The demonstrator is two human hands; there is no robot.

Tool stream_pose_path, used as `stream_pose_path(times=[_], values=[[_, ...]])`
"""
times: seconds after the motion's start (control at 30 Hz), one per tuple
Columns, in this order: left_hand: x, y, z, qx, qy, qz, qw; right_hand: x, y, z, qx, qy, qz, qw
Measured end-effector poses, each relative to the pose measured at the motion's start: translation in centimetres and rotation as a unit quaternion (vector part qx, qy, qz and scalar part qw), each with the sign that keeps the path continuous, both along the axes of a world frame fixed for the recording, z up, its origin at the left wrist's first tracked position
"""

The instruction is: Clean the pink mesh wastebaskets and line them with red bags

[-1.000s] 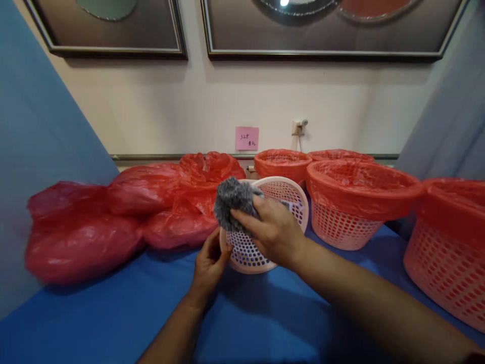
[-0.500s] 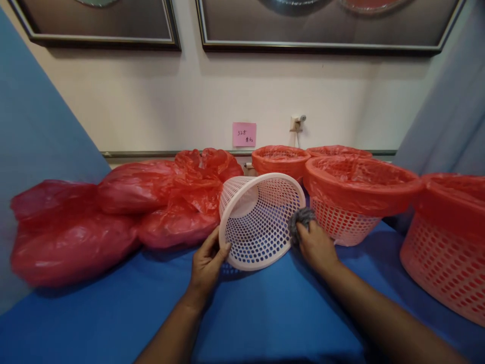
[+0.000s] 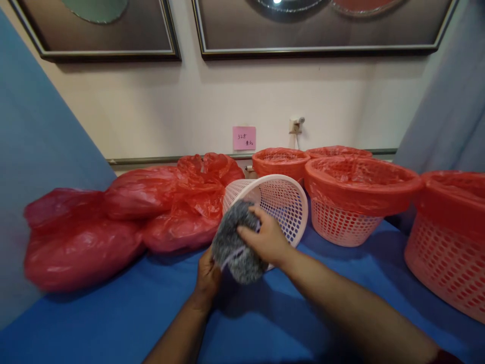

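A white perforated plastic basket [image 3: 291, 202] lies tipped on its side on the blue-covered table, its mouth turned toward me. At the lower left of its rim is my left hand [image 3: 207, 275], closed on the basket, with its fingertips hidden behind a grey fuzzy cloth [image 3: 235, 242]. My right hand [image 3: 267, 237] pinches that cloth, thumb on top, and holds it spread across the left front of the mouth. A pale strip shows on the cloth. It covers much of the basket's lower left rim.
Several full red plastic bags [image 3: 83, 242] sit at the left. On the right stand several baskets with red liners, one close behind the white basket [image 3: 346, 222] and another at the far right [image 3: 447, 263]. A pink note [image 3: 244, 138] and a socket [image 3: 295, 126] are on the wall.
My right hand has carried the grey cloth from the basket's right rim leftward to the left front, where it now looks more spread out. My left hand stays by the lower left rim.
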State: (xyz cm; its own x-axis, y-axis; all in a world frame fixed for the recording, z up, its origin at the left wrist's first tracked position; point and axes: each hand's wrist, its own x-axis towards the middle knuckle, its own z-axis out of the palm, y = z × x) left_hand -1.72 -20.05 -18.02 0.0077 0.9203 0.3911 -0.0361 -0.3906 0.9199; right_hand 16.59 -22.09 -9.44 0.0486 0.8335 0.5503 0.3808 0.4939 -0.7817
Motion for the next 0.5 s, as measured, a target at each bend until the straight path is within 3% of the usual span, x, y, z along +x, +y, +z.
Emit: stream_pose_path(times=[0.1,0.17,0.23,0.33,0.4,0.5], values=[[0.2,-0.2,0.2,0.012,0.025,0.024,0.999,3.8,3.1,2.2,0.027,0.059,-0.09,0.994],[0.4,-0.3,0.2,0.018,0.038,0.032,0.999,7.0,4.5,1.6,0.043,0.083,-0.177,0.98],[0.6,-0.5,0.1,0.023,0.045,0.032,0.998,10.0,5.1,-0.5,0.021,0.058,-0.269,0.961],[0.7,-0.5,-0.2,0.023,0.047,0.031,0.998,12.9,4.1,-5.0,-0.024,0.02,-0.307,0.951],[0.8,-0.5,-0.2,0.021,0.044,0.027,0.998,13.3,2.8,-8.2,-0.05,-0.022,-0.282,0.958],[1.1,-0.7,0.2,0.034,0.038,0.033,0.998,11.5,0.6,-11.6,-0.073,-0.098,-0.197,0.973]])
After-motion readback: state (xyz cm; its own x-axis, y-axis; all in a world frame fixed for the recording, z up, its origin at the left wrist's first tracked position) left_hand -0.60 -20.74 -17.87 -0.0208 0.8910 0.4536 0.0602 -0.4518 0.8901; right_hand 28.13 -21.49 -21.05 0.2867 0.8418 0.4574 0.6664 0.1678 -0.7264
